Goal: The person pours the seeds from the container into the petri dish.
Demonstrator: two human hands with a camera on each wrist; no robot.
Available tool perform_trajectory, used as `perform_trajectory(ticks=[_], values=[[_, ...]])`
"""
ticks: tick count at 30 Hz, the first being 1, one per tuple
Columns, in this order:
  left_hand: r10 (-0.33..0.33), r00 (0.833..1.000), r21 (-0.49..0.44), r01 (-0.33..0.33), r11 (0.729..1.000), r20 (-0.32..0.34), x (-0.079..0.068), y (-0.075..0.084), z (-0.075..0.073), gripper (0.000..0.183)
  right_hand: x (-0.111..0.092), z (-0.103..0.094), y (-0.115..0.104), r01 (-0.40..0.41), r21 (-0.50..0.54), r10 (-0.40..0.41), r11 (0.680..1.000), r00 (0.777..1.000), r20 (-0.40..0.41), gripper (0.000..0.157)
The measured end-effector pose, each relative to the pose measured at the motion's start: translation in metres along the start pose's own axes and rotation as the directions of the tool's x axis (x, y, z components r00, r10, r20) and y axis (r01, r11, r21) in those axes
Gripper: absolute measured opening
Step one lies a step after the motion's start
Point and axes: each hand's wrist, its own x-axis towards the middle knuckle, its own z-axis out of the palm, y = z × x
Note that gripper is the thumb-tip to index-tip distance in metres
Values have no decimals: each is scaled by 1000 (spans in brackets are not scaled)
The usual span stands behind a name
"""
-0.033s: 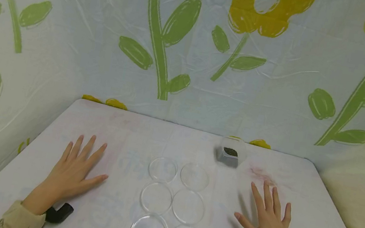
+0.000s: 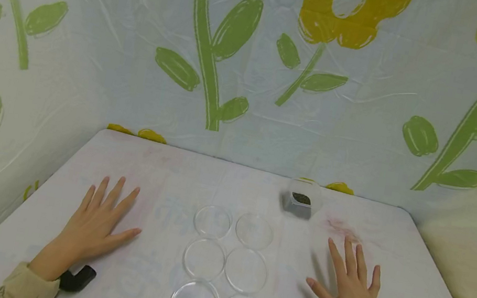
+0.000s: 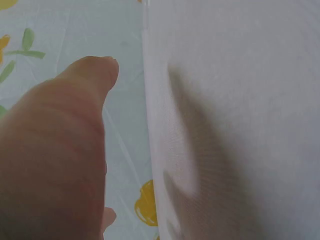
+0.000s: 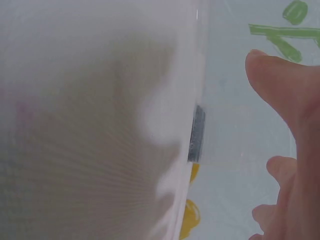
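Note:
My left hand (image 2: 95,225) is held over the left side of the white table, palm down with fingers spread and nothing in it. On the right side my right hand (image 2: 349,291) has the same pose, its shadow falling on the cloth. Between the hands lie several round clear dishes (image 2: 204,259) in two columns, front to back. A small clear container (image 2: 300,209) with dark, grainy contents stands farther back, beyond the right column. The right wrist view shows the container's dark lower part (image 4: 197,135) beyond the right thumb (image 4: 272,75).
The white-covered table (image 2: 158,167) ends at a hanging cloth (image 2: 132,98) printed with yellow flowers and green stems, which encloses the back and sides. Black bands with mounts (image 2: 77,279) sit at both wrists. A beige sleeve (image 2: 27,285) covers the left forearm.

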Motion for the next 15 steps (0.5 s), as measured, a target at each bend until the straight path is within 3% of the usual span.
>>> perform_trajectory(ticks=[15], values=[[10, 1000, 2, -10, 1000, -15, -2, -1, 1, 85, 0, -1, 3, -10, 7, 10, 1000, 1000, 11, 96]])
